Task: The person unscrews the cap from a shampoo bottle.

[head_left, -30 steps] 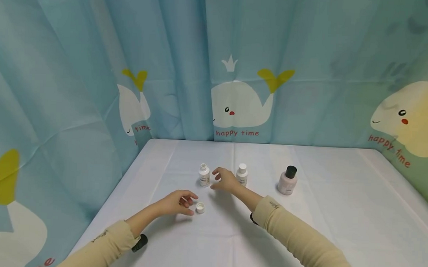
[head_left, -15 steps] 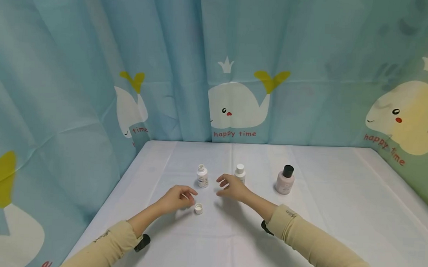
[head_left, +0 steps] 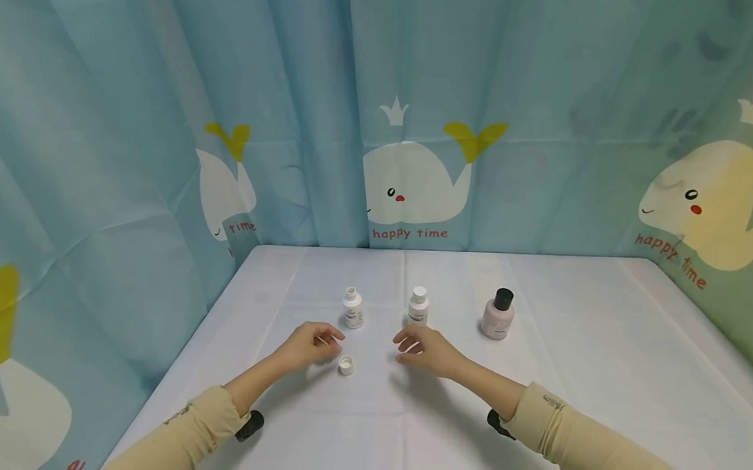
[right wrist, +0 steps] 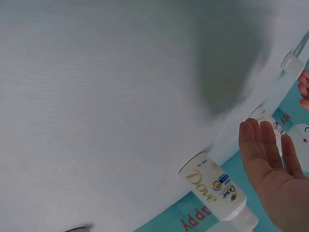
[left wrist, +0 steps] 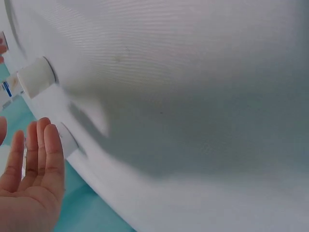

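Observation:
In the head view my left hand (head_left: 313, 343) hovers with loosely bent fingers just behind and left of a small white screw cap (head_left: 346, 365), holding nothing. A white bottle (head_left: 353, 310) with its mouth uncovered stands upright beyond that hand. My right hand (head_left: 428, 349) holds nothing either; its relaxed fingers overlap the base of a second white bottle (head_left: 418, 307), which has its cap on. The right wrist view shows "Dove" lettering on that capped bottle (right wrist: 210, 186). In the left wrist view the cap (left wrist: 37, 77) sits on the cloth, and the left fingers partly hide the uncapped bottle.
A pinkish bottle with a black cap (head_left: 497, 319) stands farther right on the white-covered table (head_left: 596, 353). Behind the table and along its left side hangs a blue curtain (head_left: 312, 122) with whale prints. Black devices (head_left: 249, 425) show at both wrists.
My right hand has drawn back from beside the uncapped bottle, toward me and to the right. The left hand has shifted slightly away from me, behind the cap. Bottles and cap keep their places.

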